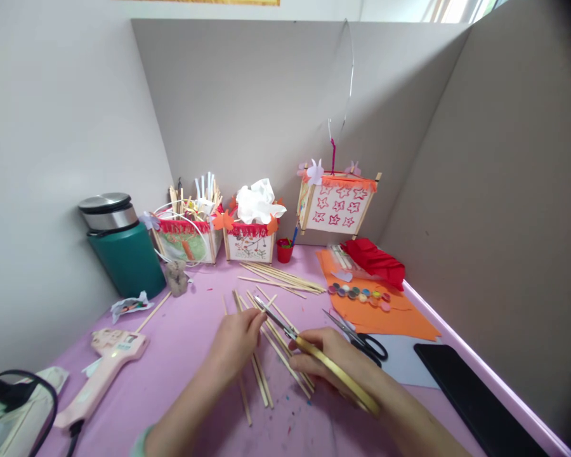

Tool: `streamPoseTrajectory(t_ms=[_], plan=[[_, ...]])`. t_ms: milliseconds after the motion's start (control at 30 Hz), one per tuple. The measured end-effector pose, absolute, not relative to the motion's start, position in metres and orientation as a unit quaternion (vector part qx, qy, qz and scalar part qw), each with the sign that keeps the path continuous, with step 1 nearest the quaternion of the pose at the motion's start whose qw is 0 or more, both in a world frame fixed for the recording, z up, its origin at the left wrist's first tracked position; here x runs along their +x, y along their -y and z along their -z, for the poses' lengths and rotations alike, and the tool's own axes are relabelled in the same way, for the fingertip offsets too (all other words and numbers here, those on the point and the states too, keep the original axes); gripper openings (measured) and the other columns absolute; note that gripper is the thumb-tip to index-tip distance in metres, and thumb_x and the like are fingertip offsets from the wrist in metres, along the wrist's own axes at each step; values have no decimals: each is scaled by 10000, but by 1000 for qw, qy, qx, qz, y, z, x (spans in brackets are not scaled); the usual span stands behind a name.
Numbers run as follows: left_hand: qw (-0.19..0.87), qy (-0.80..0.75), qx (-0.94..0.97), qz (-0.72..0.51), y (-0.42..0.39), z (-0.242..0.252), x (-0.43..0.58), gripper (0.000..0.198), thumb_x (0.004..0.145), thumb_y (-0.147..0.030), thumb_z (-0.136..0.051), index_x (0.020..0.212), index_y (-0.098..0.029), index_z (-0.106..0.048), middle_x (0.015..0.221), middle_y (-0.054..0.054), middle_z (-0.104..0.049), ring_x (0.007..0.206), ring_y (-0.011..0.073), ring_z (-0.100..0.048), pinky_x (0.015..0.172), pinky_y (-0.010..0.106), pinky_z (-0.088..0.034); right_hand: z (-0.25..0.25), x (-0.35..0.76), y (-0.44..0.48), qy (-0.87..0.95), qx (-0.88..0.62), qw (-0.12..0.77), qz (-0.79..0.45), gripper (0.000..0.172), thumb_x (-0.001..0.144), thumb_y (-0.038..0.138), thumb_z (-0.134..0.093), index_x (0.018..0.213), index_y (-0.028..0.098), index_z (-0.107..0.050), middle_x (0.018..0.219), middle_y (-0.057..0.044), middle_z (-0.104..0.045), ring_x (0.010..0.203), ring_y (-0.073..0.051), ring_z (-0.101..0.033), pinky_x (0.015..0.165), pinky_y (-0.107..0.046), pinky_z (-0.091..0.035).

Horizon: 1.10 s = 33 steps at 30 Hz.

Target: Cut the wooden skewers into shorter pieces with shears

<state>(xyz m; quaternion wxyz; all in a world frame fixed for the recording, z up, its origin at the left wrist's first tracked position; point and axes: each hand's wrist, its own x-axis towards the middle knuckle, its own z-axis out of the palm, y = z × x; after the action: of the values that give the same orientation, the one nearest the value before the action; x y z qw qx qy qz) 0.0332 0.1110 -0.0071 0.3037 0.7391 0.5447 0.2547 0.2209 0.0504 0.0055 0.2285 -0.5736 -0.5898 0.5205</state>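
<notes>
My left hand (pixel 238 336) is closed in a pinch, with a short end of a thin wooden stick (pixel 272 299) showing beyond its fingertips. My right hand (pixel 330 358) grips a yellow-handled tool with slim silver jaws (pixel 335 369); whether it is pliers or scissors I cannot tell. Its jaws point away to the left, and their tip lies right beside my left fingertips. Under and around both hands, several loose wooden sticks (pixel 285 363) lie on the purple tabletop (pixel 181 374). Just right of my right hand rest black-handled scissors (pixel 361 341).
At left stand a green flask (pixel 126 257) and a pink glue gun (pixel 105 368) with its cord. Decorated boxes (pixel 251 244) line the back, and a paper lantern (pixel 337 206) hangs from a wire. Orange paper (pixel 400 317), paint pots (pixel 359 294) and a black slab (pixel 471 393) lie right.
</notes>
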Motion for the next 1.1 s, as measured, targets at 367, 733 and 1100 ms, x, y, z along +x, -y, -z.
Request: streamPoseTrajectory(t_ms=[367,733,1100], plan=[[263,-550,745,-270,-108,5,35,330,855,-343,-391,693,-171,-621,543,7,-550,553,128,-504,566,228,-315,-11,220,-49,595,-574,220,-518,149,736,295,-590,780,153,-581,479,65,-441,380,-53,-341,358,-175,-231],[297,-555,736,-249,-112,5,31,358,859,-409,-379,758,-164,-620,565,16,-564,527,133,-498,538,233,-323,-8,221,-50,590,-567,225,-530,163,730,318,-600,737,160,-561,480,68,-443,376,-49,-343,360,-173,-230],[320,-547,731,-253,-114,8,28,375,861,-395,-370,734,-153,-626,505,-3,-510,478,117,-452,515,233,-298,-11,221,-49,612,-557,229,-513,202,750,327,-601,666,153,-543,449,68,-442,379,-46,-348,370,-174,-227]])
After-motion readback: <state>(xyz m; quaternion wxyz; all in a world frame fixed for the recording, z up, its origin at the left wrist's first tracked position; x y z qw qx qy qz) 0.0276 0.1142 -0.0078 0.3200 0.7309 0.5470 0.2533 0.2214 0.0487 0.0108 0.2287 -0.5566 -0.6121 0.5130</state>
